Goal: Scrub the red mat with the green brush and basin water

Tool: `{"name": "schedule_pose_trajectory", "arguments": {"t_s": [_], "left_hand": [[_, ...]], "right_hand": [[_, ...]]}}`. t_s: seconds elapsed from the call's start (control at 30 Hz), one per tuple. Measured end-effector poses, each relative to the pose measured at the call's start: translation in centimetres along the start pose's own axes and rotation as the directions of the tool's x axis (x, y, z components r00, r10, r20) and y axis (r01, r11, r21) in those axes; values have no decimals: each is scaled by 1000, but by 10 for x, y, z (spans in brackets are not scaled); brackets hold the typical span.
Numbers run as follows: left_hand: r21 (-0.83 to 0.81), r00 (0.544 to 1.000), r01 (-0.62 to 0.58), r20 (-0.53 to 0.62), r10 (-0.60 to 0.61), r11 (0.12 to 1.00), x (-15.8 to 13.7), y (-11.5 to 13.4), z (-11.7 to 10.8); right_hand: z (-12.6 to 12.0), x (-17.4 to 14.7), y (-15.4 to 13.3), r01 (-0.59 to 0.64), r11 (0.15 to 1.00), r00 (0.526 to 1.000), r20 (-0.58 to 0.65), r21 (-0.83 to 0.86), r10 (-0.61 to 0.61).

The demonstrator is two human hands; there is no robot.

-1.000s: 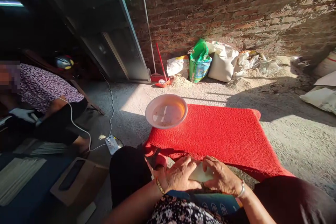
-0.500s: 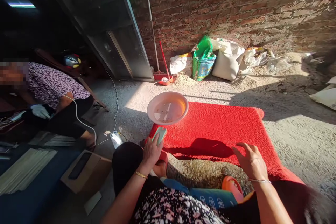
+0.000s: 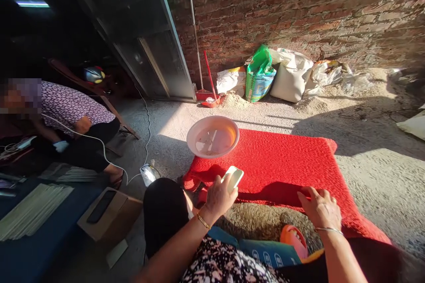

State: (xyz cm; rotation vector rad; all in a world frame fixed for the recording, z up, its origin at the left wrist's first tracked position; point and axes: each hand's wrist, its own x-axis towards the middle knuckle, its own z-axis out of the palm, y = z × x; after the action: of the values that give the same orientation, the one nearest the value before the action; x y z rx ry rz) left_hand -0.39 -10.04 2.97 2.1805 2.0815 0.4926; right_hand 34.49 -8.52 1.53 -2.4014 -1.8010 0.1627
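My left hand (image 3: 219, 196) is closed around a pale green flat block with rounded corners (image 3: 234, 177), and its exact kind is unclear. It is above the near left part of a red plush cloth (image 3: 285, 154). Over the cloth's near right part is my right hand (image 3: 322, 209), fingers loosely bent and apart, with nothing visible in it. Whether that hand touches the cloth I cannot tell. A pink plastic basin (image 3: 212, 137) stands at the cloth's far left corner, with small bits on its bottom.
On the left sits another person (image 3: 79, 106), near a dark blue surface with stacked pale strips (image 3: 36, 210). A cardboard box (image 3: 109, 216) and a white cable (image 3: 102, 150) lie between us. Sacks (image 3: 292, 77) and a red dustpan (image 3: 210, 101) stand along the brick wall.
My left hand has moved right with the pale green block, from the cloth's left edge to over it. My right hand's fingers have drawn closer together. The other person's hands have shifted.
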Motion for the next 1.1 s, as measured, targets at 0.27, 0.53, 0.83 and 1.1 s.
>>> {"name": "schedule_pose_trajectory", "arguments": {"t_s": [0.27,0.53,0.83,1.1], "left_hand": [[84,982,189,-8,-189,978,26,-14,-6],[-97,980,-181,65,187,979,-5,32,15],[16,999,51,10,-51,999,9,2,6],[-145,945,-306,76,319,941,-20,64,13]], "right_hand": [[-6,-3,-3,36,997,998,51,-63,-33],[-17,-7,-11,27,995,997,81,-101,-19],[-16,-10,-13,45,991,998,51,-128,-39],[-16,-10,-12,45,991,998,57,-123,-38]]}}
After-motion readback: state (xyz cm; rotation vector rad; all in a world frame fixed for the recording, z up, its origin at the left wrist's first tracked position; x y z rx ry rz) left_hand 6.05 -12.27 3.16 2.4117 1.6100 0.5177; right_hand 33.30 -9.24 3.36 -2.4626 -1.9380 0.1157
